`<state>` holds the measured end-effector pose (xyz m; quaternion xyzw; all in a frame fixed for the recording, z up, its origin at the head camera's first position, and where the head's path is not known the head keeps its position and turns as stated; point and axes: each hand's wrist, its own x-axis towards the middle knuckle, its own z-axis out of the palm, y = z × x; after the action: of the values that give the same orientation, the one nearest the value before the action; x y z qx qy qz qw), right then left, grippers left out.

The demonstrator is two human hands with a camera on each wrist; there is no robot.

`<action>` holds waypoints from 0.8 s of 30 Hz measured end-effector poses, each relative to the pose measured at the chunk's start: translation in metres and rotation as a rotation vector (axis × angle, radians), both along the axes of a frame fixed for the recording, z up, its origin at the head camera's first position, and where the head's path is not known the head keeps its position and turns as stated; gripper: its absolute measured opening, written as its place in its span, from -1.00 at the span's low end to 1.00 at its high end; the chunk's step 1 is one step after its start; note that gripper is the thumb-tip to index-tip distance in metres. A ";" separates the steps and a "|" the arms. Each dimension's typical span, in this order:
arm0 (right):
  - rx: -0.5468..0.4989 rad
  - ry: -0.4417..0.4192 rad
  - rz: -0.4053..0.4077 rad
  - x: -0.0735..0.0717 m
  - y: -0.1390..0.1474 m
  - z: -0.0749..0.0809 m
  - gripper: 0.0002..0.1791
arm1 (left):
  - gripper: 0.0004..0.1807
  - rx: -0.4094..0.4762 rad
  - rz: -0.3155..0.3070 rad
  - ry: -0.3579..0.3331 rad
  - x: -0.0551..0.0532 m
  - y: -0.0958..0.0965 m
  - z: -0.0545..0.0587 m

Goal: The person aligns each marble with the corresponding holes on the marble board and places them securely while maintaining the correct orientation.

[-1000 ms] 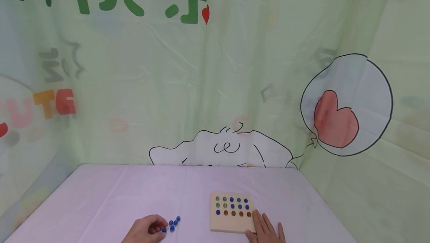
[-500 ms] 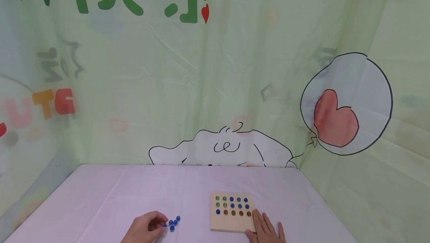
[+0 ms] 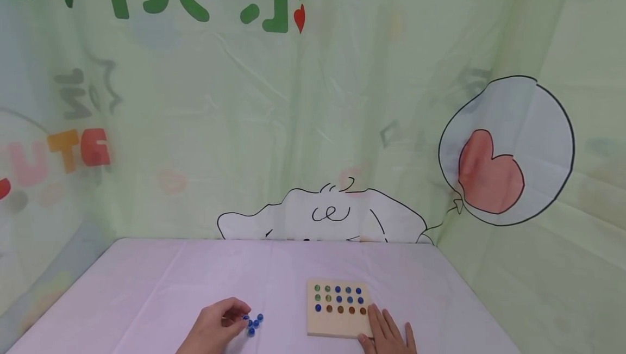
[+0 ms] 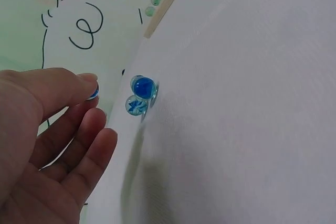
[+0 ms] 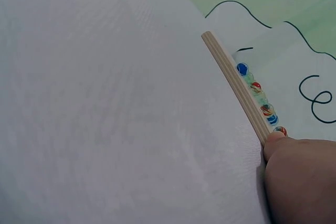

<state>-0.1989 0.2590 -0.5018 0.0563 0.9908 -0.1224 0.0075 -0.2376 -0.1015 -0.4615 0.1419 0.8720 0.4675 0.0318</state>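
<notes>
My left hand (image 3: 215, 324) pinches a blue marble (image 4: 93, 93) between thumb and index finger, lifted just off the cloth. Beside it lie several loose blue marbles (image 3: 256, 323), two of them overlapping in the left wrist view (image 4: 143, 87). A square wooden board (image 3: 337, 329) stands to the right, with three rows of marbles on it: green and blue at the back, then one blue and several reddish-brown ones (image 3: 351, 310). The board's front strip shows bare wood. My right hand (image 3: 388, 335) rests against the board's right edge, fingers straight, thumb (image 5: 275, 142) touching the near corner.
A pale pinkish cloth (image 3: 195, 278) covers the table. Behind it hangs a light green curtain (image 3: 235, 125) with a drawn balloon (image 3: 543, 153) on the right. Cloth lies between the loose marbles and the board.
My left hand has lifted the pinched marble and moved it away from me and slightly right, over the loose marbles. My right hand and the board stay in place.
</notes>
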 end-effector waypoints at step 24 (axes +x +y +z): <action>0.003 -0.036 -0.019 -0.001 -0.002 0.002 0.30 | -0.81 0.106 -0.101 0.127 -0.004 0.038 0.010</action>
<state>-0.1996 0.2565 -0.4994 0.0680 0.9902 -0.1198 0.0239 -0.2413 -0.0635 -0.4511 0.2164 0.8379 0.5010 -0.0073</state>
